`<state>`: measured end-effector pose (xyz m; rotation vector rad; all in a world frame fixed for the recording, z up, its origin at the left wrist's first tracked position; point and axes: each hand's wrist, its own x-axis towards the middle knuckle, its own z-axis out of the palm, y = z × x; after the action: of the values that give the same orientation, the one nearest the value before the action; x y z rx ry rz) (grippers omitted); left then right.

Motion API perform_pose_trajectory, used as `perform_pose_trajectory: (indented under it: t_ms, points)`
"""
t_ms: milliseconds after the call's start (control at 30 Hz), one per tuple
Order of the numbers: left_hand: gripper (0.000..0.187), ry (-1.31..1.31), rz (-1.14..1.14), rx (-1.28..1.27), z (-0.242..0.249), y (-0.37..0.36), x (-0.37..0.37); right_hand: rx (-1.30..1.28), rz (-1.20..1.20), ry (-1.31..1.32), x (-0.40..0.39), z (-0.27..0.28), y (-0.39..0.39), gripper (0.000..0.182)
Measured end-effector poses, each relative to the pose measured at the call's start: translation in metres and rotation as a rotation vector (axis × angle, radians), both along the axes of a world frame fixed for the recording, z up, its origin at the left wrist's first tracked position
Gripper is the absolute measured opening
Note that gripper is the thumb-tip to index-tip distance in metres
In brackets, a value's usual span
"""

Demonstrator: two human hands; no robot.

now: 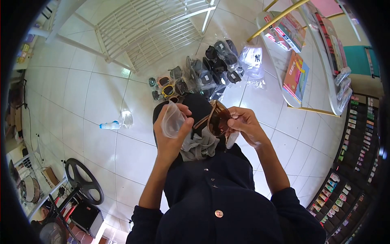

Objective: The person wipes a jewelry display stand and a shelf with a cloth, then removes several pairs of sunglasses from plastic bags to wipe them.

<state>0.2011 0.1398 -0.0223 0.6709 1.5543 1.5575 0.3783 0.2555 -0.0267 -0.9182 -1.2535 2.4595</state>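
Observation:
My left hand [177, 136] is closed round a crumpled piece of clear plastic wrap [170, 120], held above my lap. In my right hand [246, 125], between thumb and fingers, is a pair of brown-tinted sunglasses [219, 122], its folded side pointing toward my left hand. Something whitish and translucent [232, 139] shows just under the right fingers; I cannot make out what it is. A grey cloth [199, 145] lies bunched in my lap below both hands. Beyond my knees, yellow-framed sunglasses [167, 90] and several other pairs lie on the floor.
Black caps in clear bags [221, 61] and a white cap [252, 59] sit on the tiles ahead. A white wire rack [154, 36] stands behind them. To the left lies a blue-and-white bottle [109, 125]; on the right stands a shelf with books [295, 77].

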Motion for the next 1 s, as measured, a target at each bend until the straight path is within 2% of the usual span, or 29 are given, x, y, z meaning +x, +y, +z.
perform_pose_trajectory:
  t_ms: [33, 67, 133, 167, 233, 333, 733, 1000]
  points:
    - [0.029, 0.193, -0.018, -0.028, -0.001, 0.001, -0.002, -0.016, -0.014, -0.021, 0.000, 0.004, 0.002, 0.030]
    - [0.029, 0.194, -0.014, -0.029, -0.002, 0.001, -0.004, -0.018, -0.010, -0.020, 0.001, 0.010, 0.005, 0.030]
    - [0.034, 0.544, -0.052, 0.040, -0.007, 0.002, -0.008, 0.059, 0.016, -0.086, 0.001, 0.026, 0.011, 0.027]
    - [0.034, 0.545, -0.051, 0.040, -0.006, 0.002, -0.010, 0.131, 0.026, -0.087, 0.000, 0.032, 0.013, 0.026]
    - [0.041, 0.757, -0.120, 0.039, -0.003, 0.004, -0.012, 0.195, 0.039, -0.111, -0.004, 0.048, 0.017, 0.025]
    - [0.045, 0.879, -0.143, -0.005, 0.006, 0.005, -0.010, 0.287, 0.063, -0.189, -0.013, 0.072, 0.016, 0.025]
    - [0.044, 1.076, -0.116, -0.067, 0.010, 0.003, -0.009, 0.421, 0.020, -0.339, -0.016, 0.097, 0.011, 0.023]
    - [0.043, 1.081, -0.117, -0.082, 0.011, 0.001, -0.008, 0.575, 0.070, -0.414, -0.021, 0.096, 0.005, 0.022]
